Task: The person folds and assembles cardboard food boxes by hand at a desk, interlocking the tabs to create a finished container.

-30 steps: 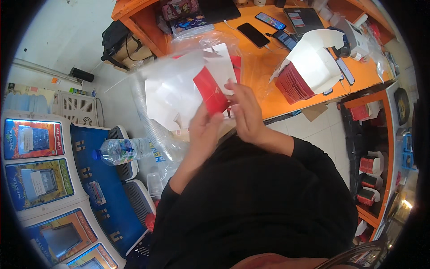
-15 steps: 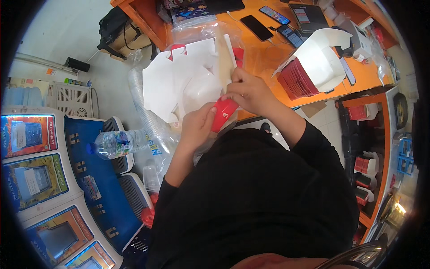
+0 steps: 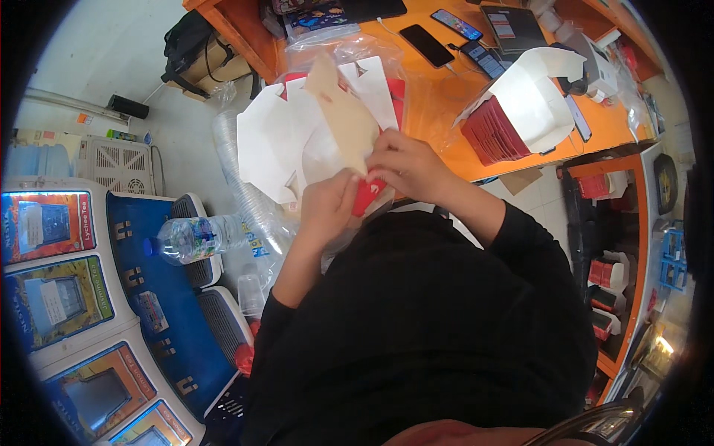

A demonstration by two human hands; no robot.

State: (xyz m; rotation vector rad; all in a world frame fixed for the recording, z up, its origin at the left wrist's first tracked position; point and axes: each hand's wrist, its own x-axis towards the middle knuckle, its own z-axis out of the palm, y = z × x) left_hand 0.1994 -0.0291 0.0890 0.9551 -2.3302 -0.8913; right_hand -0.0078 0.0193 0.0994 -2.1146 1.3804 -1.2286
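Close in front of my body, my left hand (image 3: 326, 207) grips the near end of a partly folded cardboard carton (image 3: 366, 196), red on the outside. My right hand (image 3: 405, 165) pinches its other side, with the fingers of both hands almost meeting. A long cream flap (image 3: 343, 111), seemingly part of this carton, sticks up away from me and tilts left. Beneath it lie flat white carton blanks (image 3: 269, 145) with notched edges, on clear plastic wrapping. Where my fingers close over the carton, its folds are hidden.
An opened-up red and white carton (image 3: 494, 130) stands on the orange table (image 3: 428, 97), near phones (image 3: 426, 46) and cables. Left are a sleeve of stacked clear cups (image 3: 242, 175), a water bottle (image 3: 190, 239) and a drink dispenser (image 3: 123, 297). Folded cartons (image 3: 606, 273) fill shelves at right.
The cream flap has swung from upright over to the left. My right hand has shifted slightly down and closer to my left hand, covering more of the red carton.
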